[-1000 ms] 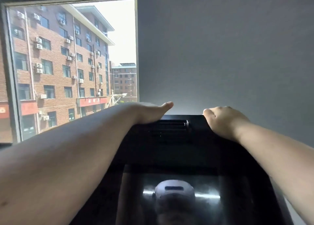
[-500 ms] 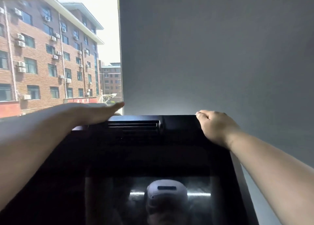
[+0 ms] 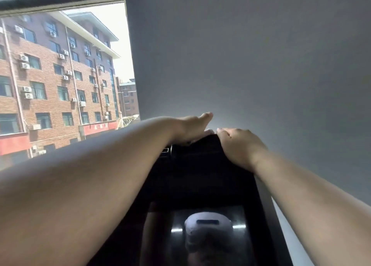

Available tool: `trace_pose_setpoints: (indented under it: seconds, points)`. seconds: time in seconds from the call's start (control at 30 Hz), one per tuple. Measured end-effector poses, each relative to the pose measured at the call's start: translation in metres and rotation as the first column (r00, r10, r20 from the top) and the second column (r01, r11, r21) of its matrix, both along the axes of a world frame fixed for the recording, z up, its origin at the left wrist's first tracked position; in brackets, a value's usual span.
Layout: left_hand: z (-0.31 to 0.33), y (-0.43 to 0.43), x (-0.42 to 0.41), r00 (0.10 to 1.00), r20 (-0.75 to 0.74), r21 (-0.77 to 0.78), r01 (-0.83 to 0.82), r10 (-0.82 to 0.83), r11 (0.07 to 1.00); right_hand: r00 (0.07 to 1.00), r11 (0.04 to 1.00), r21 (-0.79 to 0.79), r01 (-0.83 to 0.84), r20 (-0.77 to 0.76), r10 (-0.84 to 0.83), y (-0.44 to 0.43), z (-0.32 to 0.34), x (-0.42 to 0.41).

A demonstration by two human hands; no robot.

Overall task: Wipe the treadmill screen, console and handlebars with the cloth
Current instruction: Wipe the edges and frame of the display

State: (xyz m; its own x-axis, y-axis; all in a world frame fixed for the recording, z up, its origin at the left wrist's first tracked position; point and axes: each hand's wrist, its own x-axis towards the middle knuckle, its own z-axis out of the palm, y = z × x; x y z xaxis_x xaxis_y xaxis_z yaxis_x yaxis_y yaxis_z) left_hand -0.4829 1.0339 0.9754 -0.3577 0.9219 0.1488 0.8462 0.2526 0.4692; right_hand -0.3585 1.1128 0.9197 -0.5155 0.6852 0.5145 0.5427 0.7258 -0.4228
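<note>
The black treadmill console (image 3: 197, 175) fills the lower middle. Its glossy screen (image 3: 172, 243) reflects a pale headset. My left hand (image 3: 191, 128) lies flat on the console's top edge with straight fingers reaching over the back. A small pale bit (image 3: 209, 132) shows under its fingertips; I cannot tell whether it is the cloth. My right hand (image 3: 239, 145) grips the top edge just to the right, its fingers curled over it. The two hands almost touch. No handlebars are in view.
A slotted vent (image 3: 166, 150) sits in the console top, partly under my left forearm. A grey wall (image 3: 261, 54) stands close behind the console. A window (image 3: 60, 74) on the left shows a brick building.
My left hand slid right along the console's top edge, from far left half a second ago to right beside my right hand. The right hand kept its grip on the edge.
</note>
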Motion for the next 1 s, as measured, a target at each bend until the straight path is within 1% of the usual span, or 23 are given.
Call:
trace_pose_setpoints:
  seconds: [0.07,0.1,0.13,0.17,0.23,0.27,0.33,0.37,0.47,0.53,0.6,0.67,0.7,0.73,0.8,0.87,0.93,1.0]
  points:
    - [0.006,-0.008,-0.019,0.996,0.091,0.156,-0.018,0.004,0.988,1.000,0.998,-0.068,0.014,0.028,-0.012,-0.001,0.008,0.002]
    - [0.006,-0.016,-0.034,0.991,0.129,0.248,-0.055,0.024,0.967,0.998,0.998,-0.068,0.017,0.055,-0.013,-0.001,0.014,0.001]
    - [0.004,-0.027,-0.049,0.990,0.119,0.310,-0.105,0.071,0.945,0.997,0.999,-0.053,0.002,0.074,0.002,-0.001,0.021,-0.003]
    - [-0.001,-0.037,-0.064,0.987,0.082,0.321,-0.154,0.135,0.934,0.996,0.998,-0.044,-0.037,0.080,0.040,-0.003,0.028,-0.011]
    - [-0.015,-0.060,-0.078,0.970,-0.040,0.176,-0.228,0.239,0.958,0.975,0.983,-0.064,-0.175,0.131,0.182,-0.009,0.039,-0.034]
    - [-0.020,-0.068,-0.079,0.965,-0.083,0.099,-0.238,0.247,0.966,0.957,0.972,-0.098,-0.213,0.178,0.228,-0.013,0.042,-0.048]
    - [-0.021,-0.076,-0.073,0.967,-0.107,0.044,-0.228,0.232,0.973,0.947,0.972,-0.150,-0.182,0.238,0.214,-0.019,0.044,-0.070]
    - [-0.019,-0.077,-0.069,0.968,-0.107,0.045,-0.222,0.225,0.974,0.951,0.972,-0.167,-0.168,0.232,0.204,-0.020,0.045,-0.074]
    - [-0.017,-0.074,-0.070,0.976,-0.106,0.050,-0.186,0.190,0.981,0.962,0.943,-0.242,-0.226,0.098,0.256,-0.013,0.048,-0.058]
    - [-0.020,-0.073,-0.075,0.983,-0.108,0.057,-0.144,0.149,0.988,0.974,0.943,-0.269,-0.197,0.054,0.219,-0.003,0.050,-0.035]
    - [-0.025,-0.070,-0.082,0.982,-0.123,0.061,-0.134,0.141,0.989,0.985,0.954,-0.265,-0.141,0.060,0.162,0.005,0.050,-0.014]
    - [-0.030,-0.067,-0.084,0.965,-0.191,0.047,-0.175,0.181,0.983,0.984,0.965,-0.253,-0.077,0.139,0.115,0.008,0.047,-0.007]
    - [-0.032,-0.067,-0.083,0.944,-0.251,0.046,-0.209,0.214,0.977,0.984,0.961,-0.272,-0.048,0.154,0.093,0.009,0.045,-0.008]
    - [-0.034,-0.068,-0.080,0.917,-0.318,0.051,-0.235,0.239,0.971,0.983,0.961,-0.270,-0.053,0.155,0.097,0.009,0.043,-0.012]
    - [-0.033,-0.073,-0.067,0.871,-0.424,0.076,-0.238,0.247,0.968,0.971,0.951,-0.290,-0.107,0.174,0.163,0.011,0.039,-0.022]
    - [-0.032,-0.077,-0.051,0.850,-0.488,0.090,-0.175,0.196,0.980,0.973,0.929,-0.337,-0.150,0.118,0.200,0.010,0.038,-0.028]
    - [-0.035,-0.072,-0.038,0.824,-0.551,0.122,-0.079,0.133,0.989,0.968,0.924,-0.321,-0.207,0.073,0.242,0.013,0.034,-0.024]
    - [-0.043,-0.062,-0.030,0.809,-0.575,0.150,-0.041,0.121,0.988,0.966,0.918,-0.307,-0.251,-0.017,0.259,0.018,0.026,-0.013]
